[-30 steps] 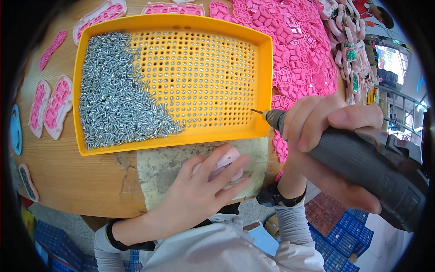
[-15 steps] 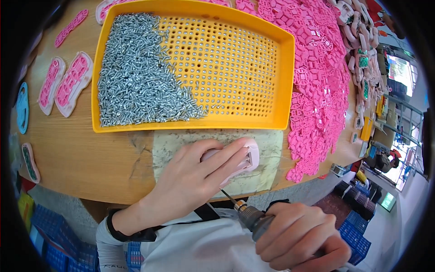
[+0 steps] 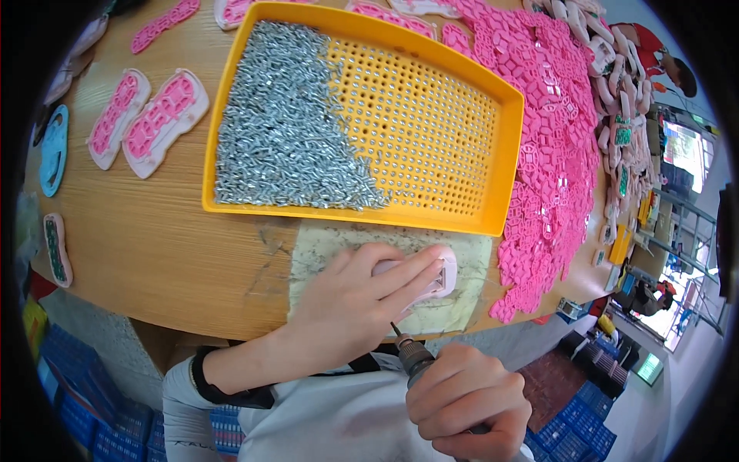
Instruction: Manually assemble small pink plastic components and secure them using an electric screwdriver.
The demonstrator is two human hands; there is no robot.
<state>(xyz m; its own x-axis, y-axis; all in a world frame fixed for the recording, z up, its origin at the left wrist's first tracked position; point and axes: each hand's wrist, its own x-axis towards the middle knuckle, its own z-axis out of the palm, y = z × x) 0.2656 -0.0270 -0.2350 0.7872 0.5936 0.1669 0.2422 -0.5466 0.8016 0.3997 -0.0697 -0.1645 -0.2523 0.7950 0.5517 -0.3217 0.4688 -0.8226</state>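
My left hand is closed over a pale pink plastic housing, pressing it onto a stained, pale mat at the table's near edge. Only the housing's right end, with an opening in it, shows past the fingers. In front of the table my right hand is wrapped around an electric screwdriver. Its thin bit points up and left, with the tip close to the left hand's fingers; whether it touches the housing I cannot tell. Beyond the mat stands a yellow tray with a heap of silver screws.
Screws also sit in the tray's perforated bed. A pile of bright pink plastic frames spreads along the right. Pink-and-white shells and a blue piece lie at left. Blue crates stand below. A person is at far right.
The view has shifted, so the table's things appear farther right. My right hand has brought the screwdriver leftward, nearer my left hand. The left hand still holds the housing on the mat.
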